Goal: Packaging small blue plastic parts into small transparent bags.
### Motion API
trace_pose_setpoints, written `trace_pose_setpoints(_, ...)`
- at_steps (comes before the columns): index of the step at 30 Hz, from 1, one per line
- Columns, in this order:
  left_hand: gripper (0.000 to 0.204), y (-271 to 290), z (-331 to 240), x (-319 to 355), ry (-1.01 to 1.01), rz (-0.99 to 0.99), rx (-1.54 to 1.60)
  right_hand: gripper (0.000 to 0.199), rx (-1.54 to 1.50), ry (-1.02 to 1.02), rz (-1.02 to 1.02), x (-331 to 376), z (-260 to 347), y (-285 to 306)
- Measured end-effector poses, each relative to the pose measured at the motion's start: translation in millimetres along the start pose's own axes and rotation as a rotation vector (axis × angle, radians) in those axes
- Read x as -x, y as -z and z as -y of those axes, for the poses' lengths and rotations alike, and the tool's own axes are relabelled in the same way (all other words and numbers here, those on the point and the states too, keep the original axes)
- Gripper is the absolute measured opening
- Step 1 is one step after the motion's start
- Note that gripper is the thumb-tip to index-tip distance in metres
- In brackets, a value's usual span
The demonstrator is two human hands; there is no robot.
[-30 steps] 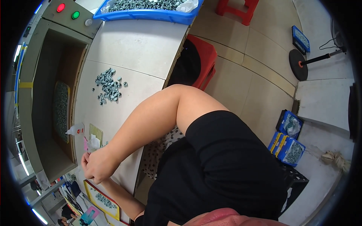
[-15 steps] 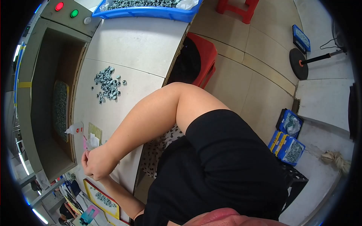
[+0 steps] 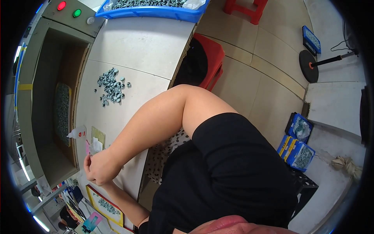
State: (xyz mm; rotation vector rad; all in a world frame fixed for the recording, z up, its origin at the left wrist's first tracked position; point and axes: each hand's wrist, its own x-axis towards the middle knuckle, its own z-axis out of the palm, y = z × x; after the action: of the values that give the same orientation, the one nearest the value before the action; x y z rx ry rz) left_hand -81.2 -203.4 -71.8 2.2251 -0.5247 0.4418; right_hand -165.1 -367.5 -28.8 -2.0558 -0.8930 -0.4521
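Note:
My right hand is closed, its fingers curled and pressed together over the worktable. What its fingertips hold, if anything, is hidden. Behind and below it, my left forearm reaches up to the same spot; the left hand is almost wholly covered by the right one. Just above the fingers lie a crumpled clear-white piece of plastic, a thin pink item and a flat greenish pad. A white squeeze bottle with a pointed nozzle stands beside them. A loose pile of grey-green polished stones lies farther up the table.
A grey box-shaped machine with lit buttons and an open cavity borders the table's left side. A blue tray of stones sits at the top. A yellow-and-red-rimmed tray is below my hands. Red stools stand on the floor at the right.
My arms and hands keep nearly the same place, with only a tiny shift at the fingertips. At the lower left, a person in the background has moved slightly.

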Motion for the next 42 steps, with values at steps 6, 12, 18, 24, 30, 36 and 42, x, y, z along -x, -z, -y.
trace_pose_setpoints(6, 0.027, -1, 4, 1, -0.004, -0.032, 0.022, 0.021, 0.07, 0.023, -0.026, -1, 0, -6)
trace_pose_setpoints(12, 0.028, -5, 3, 3, -0.013, -0.054, 0.045, 0.02, 0.043, -0.014, -0.058, -1, 2, -6)
trace_pose_setpoints(18, 0.027, -2, -9, 14, 0.032, -0.079, 0.05, 0.016, 0.4, 0.217, 0.027, 9, 21, 8)
trace_pose_setpoints(24, 0.022, -9, -58, 14, 0.3, -0.063, 0.026, 0.015, 0.496, 0.344, 0.058, 17, 29, 19)
trace_pose_setpoints(30, 0.022, -5, -66, 17, 0.312, -0.046, 0.113, 0.016, 0.494, 0.358, 0.079, 17, 23, 14)
trace_pose_setpoints(36, 0.023, -2, -70, 15, 0.322, -0.018, 0.22, 0.015, 0.499, 0.336, 0.074, 14, 18, 11)
trace_pose_setpoints(42, 0.024, 13, -61, 1, 0.308, -0.03, 0.306, 0.019, 0.159, 0.12, 0.029, -15, 6, -18)
